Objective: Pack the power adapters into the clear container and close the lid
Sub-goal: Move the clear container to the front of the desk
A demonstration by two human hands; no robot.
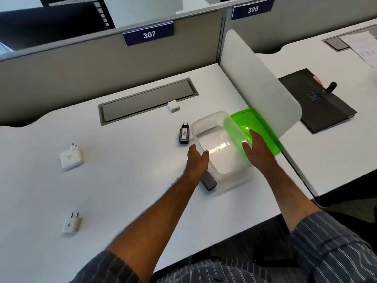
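The clear container (pixel 206 121) stands empty on the white desk, right of centre. Its green lid (pixel 255 123) lies against the container's right side, leaning by the divider. My left hand (pixel 196 160) rests on the container's near left rim, fingers apart. My right hand (pixel 258 148) lies flat over the right rim and the lid's edge. A black adapter (pixel 184 133) with a white label lies just left of the container. A dark grey adapter (pixel 209 181) lies partly under my left wrist. White adapters lie at the back (pixel 173 106), far left (pixel 71 157) and near left (pixel 71 224).
A grey cable hatch (pixel 146 101) is set into the desk behind the adapters. A translucent white divider (pixel 259 82) borders the desk on the right. Beyond it lie a black folder (pixel 318 101) and papers (pixel 361 48). The desk's front edge runs near my sleeves.
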